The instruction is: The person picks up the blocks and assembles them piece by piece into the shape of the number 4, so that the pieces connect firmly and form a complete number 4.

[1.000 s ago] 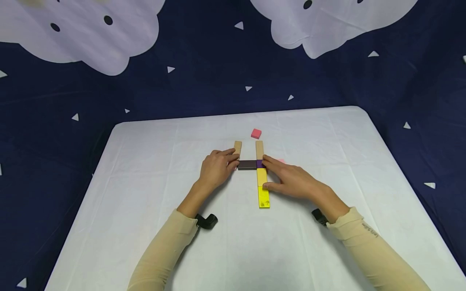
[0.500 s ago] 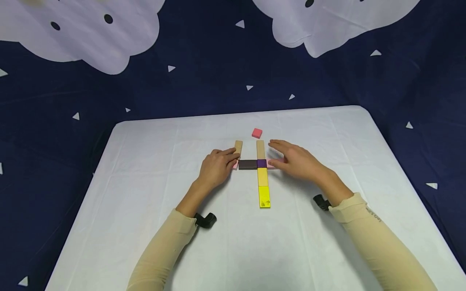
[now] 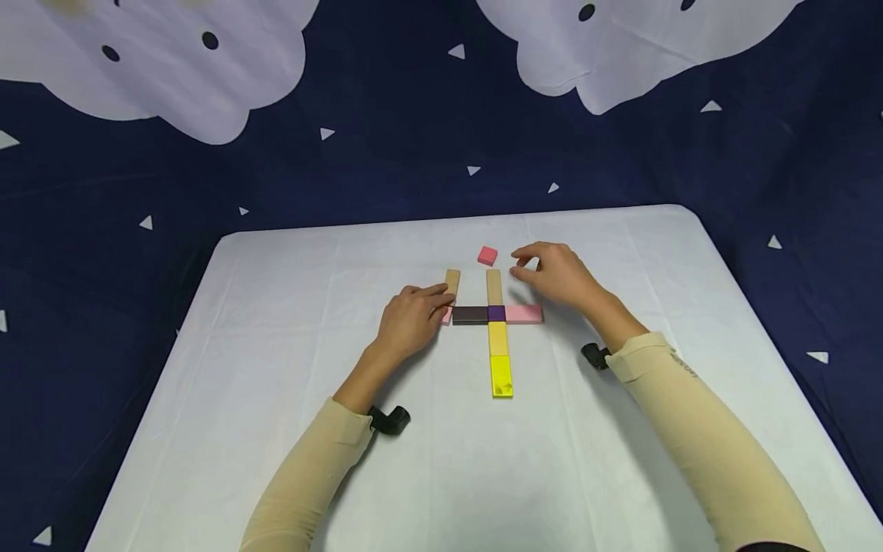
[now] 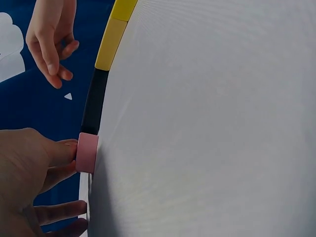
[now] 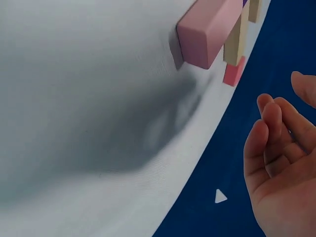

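My left hand rests its fingertips on a pink block at the left end of a row of blocks; a plain wooden block lies partly under its fingers. Right of that pink block comes a black block, then a purple one, then a second pink block. Another wooden block runs back from the purple piece, and a pale yellow and a bright yellow block run forward. My right hand, fingers loosely bent with nothing between them, hovers right of the wooden block.
A small red-pink block lies apart behind the wooden pieces. Everything stands on a white-covered table. Behind it hangs a dark blue cloth with white clouds and triangles.
My right hand has left the purple and yellow blocks and moved back and right, uncovering the right pink block. The left hand stays where it was.
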`<state>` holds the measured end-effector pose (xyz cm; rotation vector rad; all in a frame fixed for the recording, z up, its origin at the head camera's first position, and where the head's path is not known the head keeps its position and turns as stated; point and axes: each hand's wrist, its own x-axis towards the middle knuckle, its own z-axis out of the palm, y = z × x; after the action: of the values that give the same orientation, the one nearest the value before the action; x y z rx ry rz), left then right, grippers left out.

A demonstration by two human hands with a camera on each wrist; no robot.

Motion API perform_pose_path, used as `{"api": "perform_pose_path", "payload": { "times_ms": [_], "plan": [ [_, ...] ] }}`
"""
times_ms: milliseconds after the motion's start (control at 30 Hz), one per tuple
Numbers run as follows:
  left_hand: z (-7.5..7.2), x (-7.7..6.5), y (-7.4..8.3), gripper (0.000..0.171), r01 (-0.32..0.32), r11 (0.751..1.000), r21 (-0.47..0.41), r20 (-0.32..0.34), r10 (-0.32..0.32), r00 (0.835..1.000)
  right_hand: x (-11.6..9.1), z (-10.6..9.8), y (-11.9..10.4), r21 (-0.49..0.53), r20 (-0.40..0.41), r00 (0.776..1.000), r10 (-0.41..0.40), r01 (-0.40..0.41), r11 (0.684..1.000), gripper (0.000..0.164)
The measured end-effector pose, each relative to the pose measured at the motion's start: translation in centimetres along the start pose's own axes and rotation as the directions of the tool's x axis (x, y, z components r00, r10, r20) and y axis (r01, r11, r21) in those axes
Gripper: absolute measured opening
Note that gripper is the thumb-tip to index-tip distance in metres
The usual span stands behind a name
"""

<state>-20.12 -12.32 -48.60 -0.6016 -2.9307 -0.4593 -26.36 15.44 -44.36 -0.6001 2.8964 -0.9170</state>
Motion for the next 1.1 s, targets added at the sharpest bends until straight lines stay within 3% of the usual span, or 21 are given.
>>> {"api": "perform_pose_path", "payload": {
  "times_ms": [200, 433, 600, 900, 1100],
  "plan": [
    [-0.1, -0.3, -0.2, 0.03, 0.019, 1.0, -0.001, 0.001, -0.019, 1.0, 1.5, 0.6, 0.2, -0.002, 0.058, 0.998, 0.027, -0.027, 1.0, 0.037],
    [-0.3, -0.1, -0.3, 0.029, 0.01, 1.0, 0.006, 0.002, -0.01, 1.0, 3.3, 0.9, 0.1, -0.056, 0.015, 0.999, 0.037, -0.036, 0.998, 0.031],
    [-0.3, -0.1, -0.3, 0.03, 0.013, 1.0, 0.017, 0.009, -0.013, 1.0, 4.5, 1.4, -0.1, -0.072, 0.029, 0.997, 0.077, -0.074, 0.995, 0.033],
    [-0.2, 0.0, -0.2, 0.03, -0.012, 1.0, 0.012, 0.007, 0.012, 1.0, 5.3, 1.9, -0.7, -0.093, 0.06, 0.981, 0.185, -0.179, 0.98, 0.047],
    [-0.1, 0.1, -0.1, 0.03, -0.017, 1.0, 0.022, 0.006, 0.017, 1.0, 5.5, 2.5, -0.6, -0.093, 0.051, 0.977, 0.207, -0.201, 0.975, 0.049]
  ]
}}
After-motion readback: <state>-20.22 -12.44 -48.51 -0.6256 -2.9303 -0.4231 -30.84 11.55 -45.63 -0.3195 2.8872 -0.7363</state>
